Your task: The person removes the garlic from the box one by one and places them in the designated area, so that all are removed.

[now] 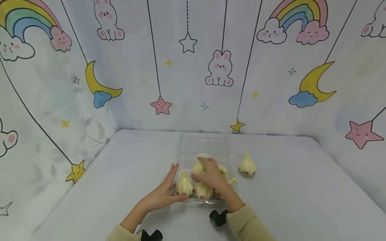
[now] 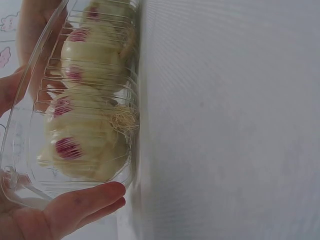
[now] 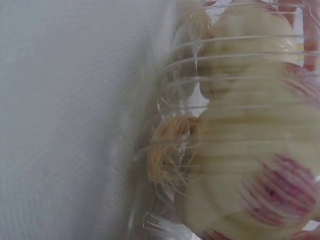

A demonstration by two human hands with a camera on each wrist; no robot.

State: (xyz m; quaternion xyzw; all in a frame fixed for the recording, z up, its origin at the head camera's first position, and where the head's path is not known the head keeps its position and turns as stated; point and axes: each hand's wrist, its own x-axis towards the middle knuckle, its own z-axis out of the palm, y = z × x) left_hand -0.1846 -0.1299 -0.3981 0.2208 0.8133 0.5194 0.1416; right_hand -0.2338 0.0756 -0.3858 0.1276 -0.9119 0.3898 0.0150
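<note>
A clear plastic clamshell box (image 1: pixel 208 202) holds several pale garlic bulbs (image 1: pixel 185 184) with purple-red marks. My left hand (image 1: pixel 161 194) lies at the box's left front corner, fingers extended along the left side and thumb along the front. In the left wrist view, the fingers (image 2: pixel 90 205) touch the clear wall. Over the box, my right hand (image 1: pixel 212 175) has its thumb and fingers curled round a garlic bulb (image 1: pixel 198 168) in the back row. The right wrist view shows the front bulbs (image 3: pixel 250 150) and their dry roots through the ribbed plastic; the right hand's grip is mostly hidden there.
One garlic bulb (image 1: pixel 247 165) stands on the white table (image 1: pixel 286 194), right of the box. The box's transparent lid (image 1: pixel 203 144) lies folded back behind it. A patterned cloth backdrop (image 1: pixel 187 83) rises beyond the table edge. Black wrist devices (image 1: pixel 218 218) sit near both sleeves.
</note>
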